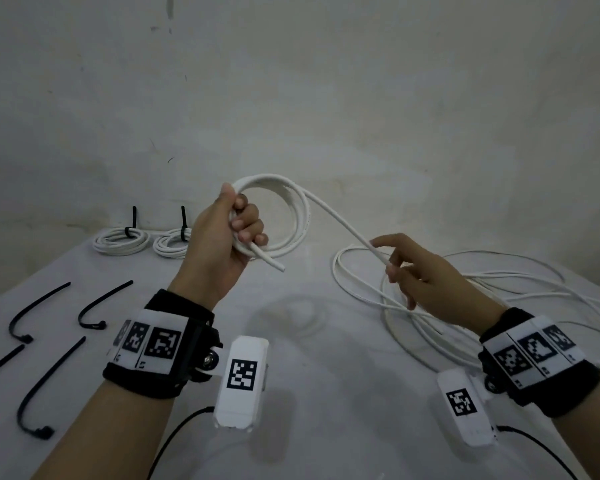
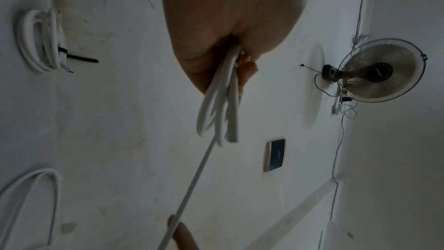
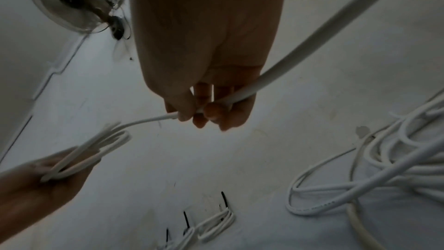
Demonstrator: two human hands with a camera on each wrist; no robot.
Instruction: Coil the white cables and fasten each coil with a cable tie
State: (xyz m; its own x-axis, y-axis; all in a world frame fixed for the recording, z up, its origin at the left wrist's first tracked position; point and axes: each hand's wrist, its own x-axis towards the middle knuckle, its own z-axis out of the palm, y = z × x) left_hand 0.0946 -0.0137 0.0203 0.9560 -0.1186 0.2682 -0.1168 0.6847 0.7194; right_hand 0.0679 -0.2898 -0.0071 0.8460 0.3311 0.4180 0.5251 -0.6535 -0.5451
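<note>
- Left hand (image 1: 227, 237) raised above the middle of the desk (image 1: 312, 341), fingers (image 1: 248, 216) curled round one side of a half-wound coil (image 1: 278, 216) of white cable, thumb up along its top; short cut end (image 1: 271, 261) poking out below the fist.
- Same grip seen from the left wrist: several white loops (image 2: 221, 105) squeezed between palm and fingers.
- Right hand (image 1: 426, 275) lower and nearer the desk's right edge, thumb and fingers (image 3: 190, 109) pinching the one straight run of cable (image 1: 343, 223) that leads from the coil; forefinger stretched out, the other fingers loosely bent.
- Beyond that pinch, the cable dropping into a loose heap (image 1: 482, 299) of white loops spread over the right side of the desk; number of separate cables in the heap impossible to tell.
- Two finished coils (image 1: 122, 240) (image 1: 172, 242) side by side at the far left corner, each cinched with one black tie (image 1: 132, 223) (image 1: 184, 223), tails standing upright.
- Four loose black cable ties fully in sight near the left edge: two farther back (image 1: 35, 310) (image 1: 101, 306), two nearer (image 1: 0, 363) (image 1: 45, 389).
- One wall fan (image 2: 382, 69) and one dark wall plate (image 2: 276, 155) caught by the left wrist view.
</note>
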